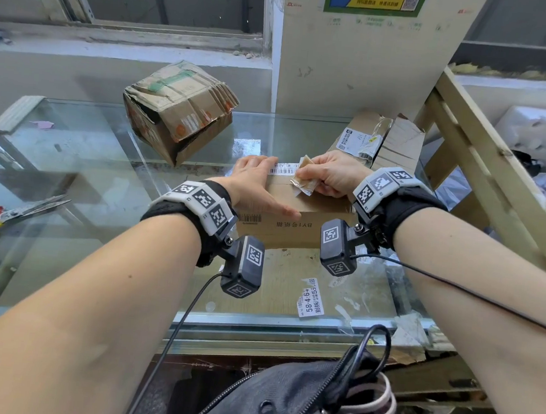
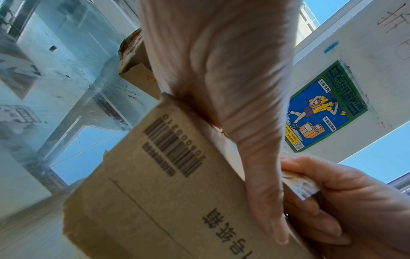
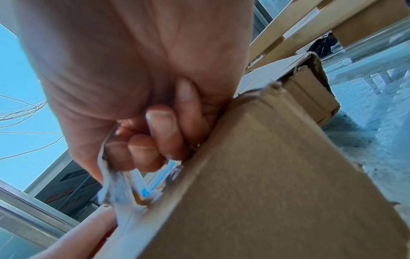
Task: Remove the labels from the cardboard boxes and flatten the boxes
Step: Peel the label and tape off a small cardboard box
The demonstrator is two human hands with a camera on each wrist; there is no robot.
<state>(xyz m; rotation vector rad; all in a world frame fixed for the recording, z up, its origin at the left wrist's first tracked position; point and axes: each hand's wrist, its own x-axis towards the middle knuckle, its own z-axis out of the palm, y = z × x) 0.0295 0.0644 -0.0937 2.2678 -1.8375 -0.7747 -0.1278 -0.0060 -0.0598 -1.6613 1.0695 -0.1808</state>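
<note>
Fingers of the right hand (image 1: 329, 175) curl round a crumpled strip of peeled label (image 1: 305, 180), pinching it just above the top of the cardboard box (image 1: 296, 232). The left hand (image 1: 258, 185) lies flat with straight fingers on that top, pressing it down, beside a barcode label (image 1: 282, 168) on the box. The box stands on the glass table (image 1: 102, 163). A battered box (image 1: 177, 111) sits farther back, scissors (image 1: 14, 215) at the left edge.

Right hand (image 1: 329, 175) peeling box (image 1: 299, 229) label (image 1: 304, 179)
</note>
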